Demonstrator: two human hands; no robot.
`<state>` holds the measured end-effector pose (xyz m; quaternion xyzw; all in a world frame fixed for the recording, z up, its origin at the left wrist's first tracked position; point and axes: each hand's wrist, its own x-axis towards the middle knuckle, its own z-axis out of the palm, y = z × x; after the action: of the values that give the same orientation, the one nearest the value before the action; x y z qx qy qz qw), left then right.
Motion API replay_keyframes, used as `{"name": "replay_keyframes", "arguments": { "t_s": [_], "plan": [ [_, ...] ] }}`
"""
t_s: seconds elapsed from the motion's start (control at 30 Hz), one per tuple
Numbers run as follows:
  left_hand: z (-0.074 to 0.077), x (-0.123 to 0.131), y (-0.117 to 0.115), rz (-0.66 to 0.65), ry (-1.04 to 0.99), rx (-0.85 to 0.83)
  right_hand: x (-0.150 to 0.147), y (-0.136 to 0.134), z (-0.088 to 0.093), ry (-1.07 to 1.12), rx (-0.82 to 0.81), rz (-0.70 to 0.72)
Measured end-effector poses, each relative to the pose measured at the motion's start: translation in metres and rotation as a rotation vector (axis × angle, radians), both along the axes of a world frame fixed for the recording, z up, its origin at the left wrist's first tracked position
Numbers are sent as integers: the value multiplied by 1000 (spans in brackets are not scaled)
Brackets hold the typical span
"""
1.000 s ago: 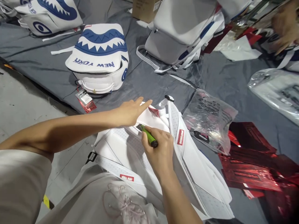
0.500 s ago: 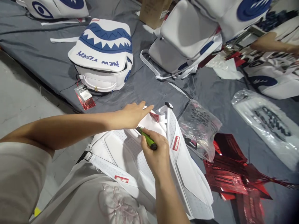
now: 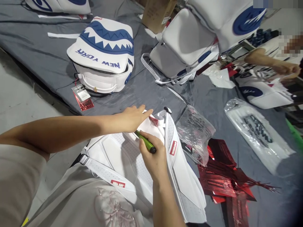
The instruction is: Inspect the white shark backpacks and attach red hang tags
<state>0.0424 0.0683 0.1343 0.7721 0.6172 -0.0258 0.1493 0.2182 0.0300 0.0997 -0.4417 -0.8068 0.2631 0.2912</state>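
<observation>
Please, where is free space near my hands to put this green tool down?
Bare grey cloth lies between the shark backpack and the pale backpack, beyond the left hand. The concrete floor at left is bare too. Right of the right hand with the green tool, plastic bags and red foil cards crowd it.

Grey mat [image 3: 42, 53], shark-mouth backpack [image 3: 104, 53], clear plastic bags [image 3: 196, 132], red foil tags [image 3: 222, 178], cardboard box [image 3: 157, 12]

"NEW YORK" in blue, upside down, on shark-mouth backpack [image 3: 101, 47], red strap label [image 3: 173, 148] illegible
</observation>
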Motion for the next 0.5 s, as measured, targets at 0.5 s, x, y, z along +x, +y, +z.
{"name": "replay_keyframes", "arguments": {
  "t_s": [0.5],
  "plan": [
    [-3, 1, -1, 5, -3, 19, 6, 4, -2, -2, -30, 9]
  ]
}}
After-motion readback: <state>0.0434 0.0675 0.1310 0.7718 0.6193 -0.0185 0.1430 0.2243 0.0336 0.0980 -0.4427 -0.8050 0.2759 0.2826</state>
